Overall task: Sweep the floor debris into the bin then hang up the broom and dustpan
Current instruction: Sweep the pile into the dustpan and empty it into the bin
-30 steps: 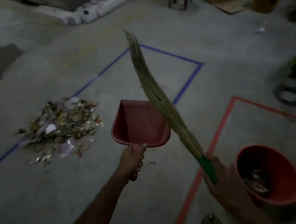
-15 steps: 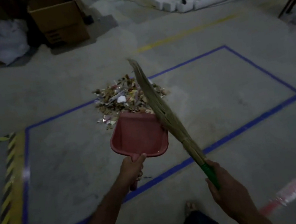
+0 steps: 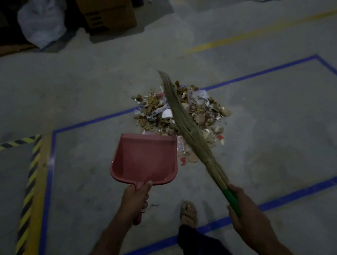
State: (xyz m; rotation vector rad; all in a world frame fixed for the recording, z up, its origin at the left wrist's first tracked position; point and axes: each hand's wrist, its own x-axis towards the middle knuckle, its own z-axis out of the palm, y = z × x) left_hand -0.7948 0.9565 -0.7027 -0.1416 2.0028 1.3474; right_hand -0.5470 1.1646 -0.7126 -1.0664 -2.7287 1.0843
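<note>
The concrete floor (image 3: 276, 143) is dim and grey, marked with a blue tape rectangle (image 3: 260, 73) and a yellow-and-black hazard strip (image 3: 28, 182) off to the left; inside the rectangle's far edge lies the debris pile (image 3: 202, 111), a loose heap of brown scraps, paper bits and wrappers; the broom (image 3: 184, 124), a long bundle of pale straw bound into a green handle, slants up and away across that heap, its tip over the pile's far side; the pink-red dustpan (image 3: 146, 161) is held just left of the broom, its open mouth beside the pile's near edge; the right hand (image 3: 247, 214) has its grip curled round the green handle; the left hand (image 3: 136, 200) has its grip wrapped round the dustpan's stub handle; a sandalled foot (image 3: 188, 211) stands between the arms.
</note>
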